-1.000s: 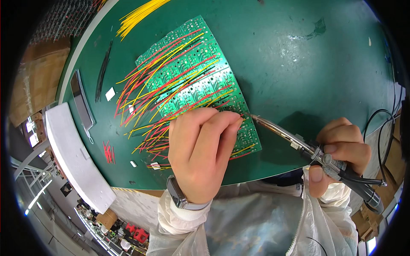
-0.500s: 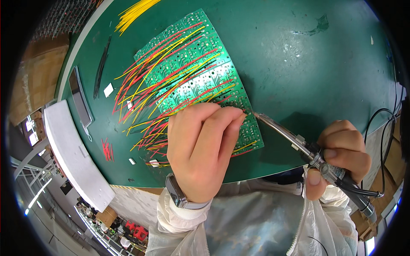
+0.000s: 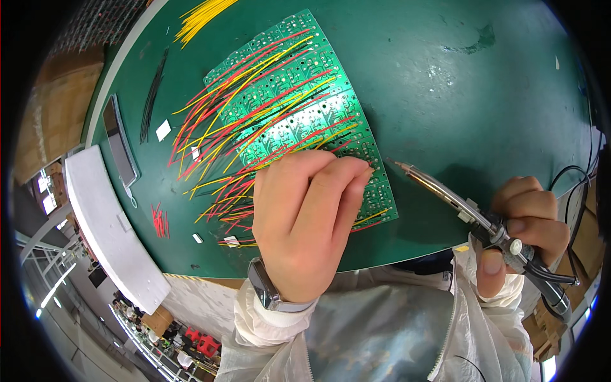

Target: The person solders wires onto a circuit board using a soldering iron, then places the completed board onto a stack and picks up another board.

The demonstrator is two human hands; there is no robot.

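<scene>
A green circuit board panel [image 3: 305, 79] lies on the table, with rows of red, yellow and black wires [image 3: 254, 105] fixed by one end and trailing off to the left. Over its near part is my left hand [image 3: 305, 216], thumb and fingers pinched close to the right edge. They grip a thin wire, mostly hidden behind the fingers, so its colour cannot be told. My right hand [image 3: 528, 219] is closed around a soldering iron [image 3: 458, 200] with a metal tube along its shaft. The iron's tip points at the board from just beyond its right edge, not touching it.
A green table [image 3: 439, 102] carries yellow wires [image 3: 202, 20], black wires [image 3: 154, 95], short red pieces [image 3: 159, 223], small white pieces [image 3: 163, 130] and a phone [image 3: 119, 140]. White foam [image 3: 111, 223] stands along the left edge. Black cables [image 3: 568, 191] hang at the right.
The soldering iron has drawn back to the right with my right hand, its tip coming away from the board. My left hand stays pinched at the same place on the board.
</scene>
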